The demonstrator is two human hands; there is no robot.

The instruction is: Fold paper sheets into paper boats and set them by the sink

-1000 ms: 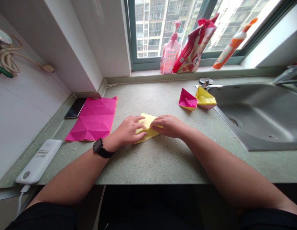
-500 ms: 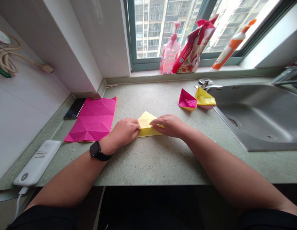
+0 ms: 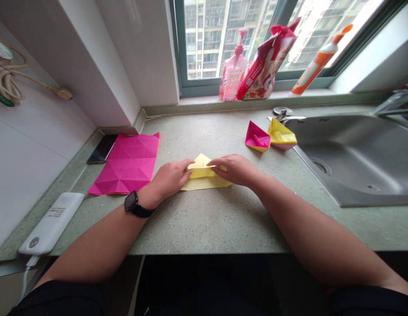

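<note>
A folded piece of yellow paper (image 3: 204,171) lies on the counter in front of me, its pointed top facing the window and a flap raised along its middle. My left hand (image 3: 171,177) pinches the left end of that flap between thumb and fingers. At the right end, my right hand (image 3: 235,169) grips the flap the same way. A paler yellow strip of the paper shows flat below the flap, on the near side. Parts of both ends are hidden under my fingers.
Creased pink paper (image 3: 131,162) lies left, partly over a phone (image 3: 101,149). Nearer is a white power bank (image 3: 52,224) with a cable. A pink paper boat (image 3: 257,138) and a yellow one (image 3: 283,134) sit beside the steel sink (image 3: 362,162). A pump bottle (image 3: 233,74) stands on the sill.
The flap of the yellow paper has lifted away from the near edge, uncovering a paler strip below. Both hands have shifted slightly, with the left fingers more spread around the fold.
</note>
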